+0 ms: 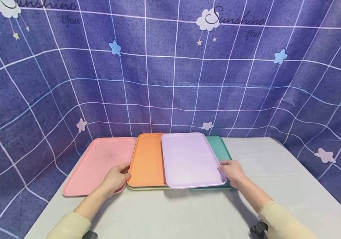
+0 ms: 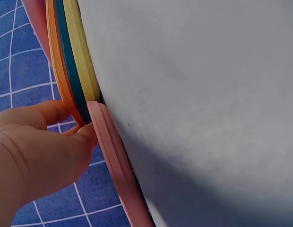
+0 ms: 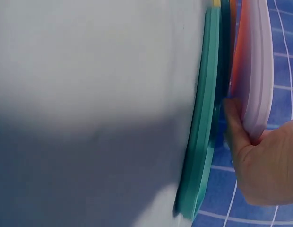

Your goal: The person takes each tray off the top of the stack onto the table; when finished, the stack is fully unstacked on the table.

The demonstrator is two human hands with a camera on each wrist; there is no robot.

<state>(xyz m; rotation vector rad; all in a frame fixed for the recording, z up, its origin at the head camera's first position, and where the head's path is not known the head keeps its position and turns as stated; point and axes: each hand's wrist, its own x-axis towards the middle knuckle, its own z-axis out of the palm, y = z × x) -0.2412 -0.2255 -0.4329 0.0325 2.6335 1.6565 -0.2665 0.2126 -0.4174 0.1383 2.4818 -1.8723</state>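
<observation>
A lilac tray [image 1: 189, 159] lies partly over an orange tray [image 1: 148, 161] in the head view. My right hand [image 1: 233, 172] holds the lilac tray by its right edge, and the right wrist view shows that edge raised above the trays beneath. On the other side, my left hand [image 1: 115, 179] grips the left edge of the orange tray, thumb and fingers at the rim. Under the orange one, a dark teal tray [image 2: 66, 52] and a yellow tray [image 2: 82, 52] show as stacked rims. A green tray [image 3: 203, 113] juts out at the right, below the lilac tray.
A pink tray [image 1: 99, 166] lies at the left on the white table [image 1: 170, 215], its right edge next to the stack. A blue-violet grid-patterned curtain [image 1: 170, 73] hangs behind the table and around both sides.
</observation>
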